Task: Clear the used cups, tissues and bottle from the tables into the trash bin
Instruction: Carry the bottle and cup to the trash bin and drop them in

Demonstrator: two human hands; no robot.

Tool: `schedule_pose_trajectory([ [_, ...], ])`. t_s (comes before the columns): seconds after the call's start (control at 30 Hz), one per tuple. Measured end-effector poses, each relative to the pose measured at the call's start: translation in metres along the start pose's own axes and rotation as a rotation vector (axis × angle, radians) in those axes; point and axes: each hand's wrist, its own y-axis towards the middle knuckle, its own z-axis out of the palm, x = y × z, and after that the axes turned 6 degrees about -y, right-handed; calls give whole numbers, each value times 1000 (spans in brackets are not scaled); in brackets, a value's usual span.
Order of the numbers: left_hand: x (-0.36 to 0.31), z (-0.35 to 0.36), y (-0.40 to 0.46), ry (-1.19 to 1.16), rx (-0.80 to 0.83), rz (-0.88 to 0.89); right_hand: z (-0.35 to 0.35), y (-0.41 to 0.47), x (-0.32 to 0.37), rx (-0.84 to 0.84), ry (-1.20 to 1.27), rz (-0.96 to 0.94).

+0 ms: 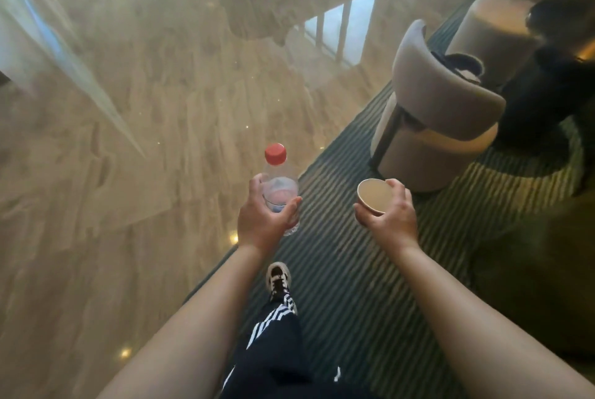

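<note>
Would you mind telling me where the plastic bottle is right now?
In the head view, the plastic bottle is held upright in the left hand, over the floor's edge, left of the paper cup.

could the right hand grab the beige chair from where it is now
Probably not as things stand. The right hand is already wrapped around a paper cup, and the beige chair sits further ahead on the striped carpet, apart from the hand. Nothing lies between them.

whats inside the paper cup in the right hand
The paper cup in the right hand shows only a bare tan inner wall and bottom; fingers cover part of its rim.
</note>
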Motion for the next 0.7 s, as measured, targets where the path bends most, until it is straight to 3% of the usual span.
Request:
schedule_pose_trajectory([
  [0.27, -18, 29, 257, 24, 155, 80, 53, 205, 72, -117, 11, 134],
  [0.7, -53, 151, 530, 1, 264, 144, 90, 467, 92, -188, 19, 237],
])
